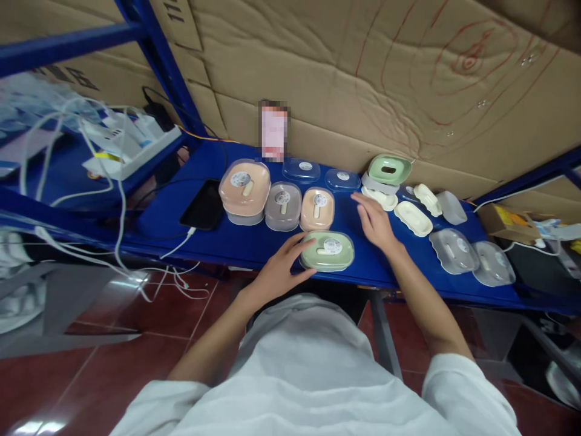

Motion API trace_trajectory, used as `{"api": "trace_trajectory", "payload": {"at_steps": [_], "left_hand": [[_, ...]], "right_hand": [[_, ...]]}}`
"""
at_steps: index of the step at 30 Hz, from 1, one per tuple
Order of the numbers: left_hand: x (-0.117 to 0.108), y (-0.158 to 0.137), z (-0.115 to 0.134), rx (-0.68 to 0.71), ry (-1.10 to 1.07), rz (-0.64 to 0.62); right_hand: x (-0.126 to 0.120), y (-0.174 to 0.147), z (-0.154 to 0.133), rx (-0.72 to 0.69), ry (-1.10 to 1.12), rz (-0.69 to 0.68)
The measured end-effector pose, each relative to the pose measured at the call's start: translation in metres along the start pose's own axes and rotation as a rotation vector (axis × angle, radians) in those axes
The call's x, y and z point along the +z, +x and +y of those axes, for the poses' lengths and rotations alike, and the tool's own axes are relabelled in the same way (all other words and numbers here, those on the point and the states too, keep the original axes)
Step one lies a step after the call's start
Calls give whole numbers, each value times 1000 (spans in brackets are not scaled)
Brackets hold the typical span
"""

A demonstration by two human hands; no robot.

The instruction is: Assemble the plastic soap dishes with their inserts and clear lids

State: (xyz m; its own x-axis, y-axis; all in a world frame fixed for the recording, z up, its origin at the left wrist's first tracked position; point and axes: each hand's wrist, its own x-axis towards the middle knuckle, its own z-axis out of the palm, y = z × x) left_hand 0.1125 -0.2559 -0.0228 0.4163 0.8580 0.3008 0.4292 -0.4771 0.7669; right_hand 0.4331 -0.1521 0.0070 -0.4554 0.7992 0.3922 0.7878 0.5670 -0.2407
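Near the front edge of the blue table sits a green lidded box [323, 258] with a clear cover, a round label and a small cream piece on top. My left hand [285, 261] is around its left end, thumb at the front and fingers over the far side. My right hand [374, 219] is open, fingers stretched forward, over the table right of the green box. Just beyond its fingertips stand a cream tray [379, 198], a grey piece [380, 184] and a green tray [390, 169] with an oval hole.
Left stand stacked peach boxes [242, 200], a grey box [284, 215] and a small peach box [318, 215]. Clear lids [302, 171] lie behind. A black tray [203, 204] is farther left. Cream trays [414, 218] and clear covers [454, 251] lie right. White cables [122, 230] hang at left.
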Motion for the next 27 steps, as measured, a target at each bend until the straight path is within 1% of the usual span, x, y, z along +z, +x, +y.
{"api": "trace_trajectory", "payload": {"at_steps": [2,4,5,7,8,10,14,17,19,21,23,24,26,27], "left_hand": [[-1,0,3,11,18,8],[-1,-1,4,9,35,4],[0,-1,4,-1,43,-4],[1,-2,2,-21,52,-24],[2,-3,1,-27,56,-34],[4,-3,-1,-23,62,-38],[8,-4,-3,-8,97,6],[12,-4,-3,10,127,35],[14,-4,-2,42,153,50],[17,-2,0,94,168,53],[19,2,4,166,159,51],[20,4,6,204,149,49],[21,9,12,253,129,71],[21,12,15,265,123,100]], "right_hand": [[10,46,28,56,-59,-49],[23,81,42,117,-153,-142],[28,92,44,137,-188,-177],[36,96,40,153,-218,-211],[36,91,35,148,-219,-209],[30,70,26,128,-226,-192],[-3,13,13,106,-230,-161],[-27,-30,2,120,-134,-118],[-33,-56,-13,78,-8,-147],[-33,-77,-34,5,112,-243],[-32,-89,-54,-49,176,-296],[-33,-91,-61,-66,189,-287],[-38,-88,-65,-84,185,-212],[-42,-83,-60,-82,173,-158]]}}
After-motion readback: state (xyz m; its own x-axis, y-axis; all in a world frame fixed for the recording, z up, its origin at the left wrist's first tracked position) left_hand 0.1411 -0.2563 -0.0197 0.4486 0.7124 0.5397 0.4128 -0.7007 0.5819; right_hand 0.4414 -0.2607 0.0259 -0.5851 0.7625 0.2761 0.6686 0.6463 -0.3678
